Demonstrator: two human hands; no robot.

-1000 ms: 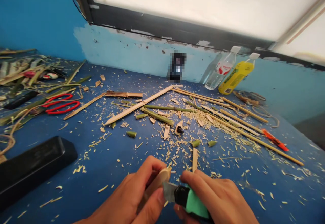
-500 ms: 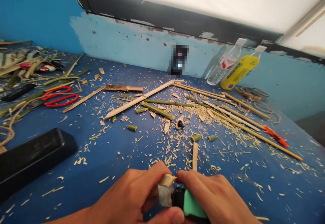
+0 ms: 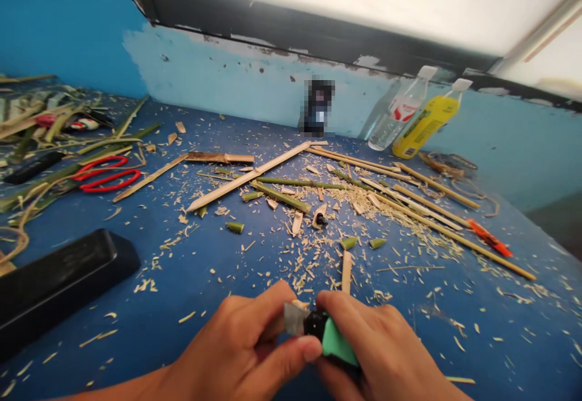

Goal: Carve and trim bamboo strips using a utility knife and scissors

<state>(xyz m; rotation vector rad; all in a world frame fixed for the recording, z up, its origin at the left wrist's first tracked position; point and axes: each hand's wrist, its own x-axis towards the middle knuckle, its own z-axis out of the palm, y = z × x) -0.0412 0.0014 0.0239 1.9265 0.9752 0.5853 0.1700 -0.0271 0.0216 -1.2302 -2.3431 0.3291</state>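
Observation:
My right hand (image 3: 377, 334) is closed around the green and black handle of a utility knife (image 3: 337, 345). Its broad grey blade points left, toward my left hand (image 3: 254, 334). Between the fingers of that left hand is a small bamboo piece (image 3: 300, 305), mostly hidden behind the blade and fingers. The blade lies against or just in front of this piece; contact is not clear. My left thumb reaches to the knife's front end. Just beyond my right hand, a flat bamboo strip (image 3: 347, 270) lies on the blue table (image 3: 182, 286).
Bamboo shavings and offcuts cover much of the table. Long bamboo sticks (image 3: 250, 176) lie ahead, with an orange cutter (image 3: 488, 237) at right. Red-handled scissors (image 3: 109, 173) and a black case (image 3: 68, 286) are left. A clear bottle (image 3: 400, 113) and yellow bottle (image 3: 427, 125) lean against the wall.
The knife blade has tilted up and moved higher, now covering most of the bamboo piece. My left thumb has shifted up slightly, and both hands keep their holds.

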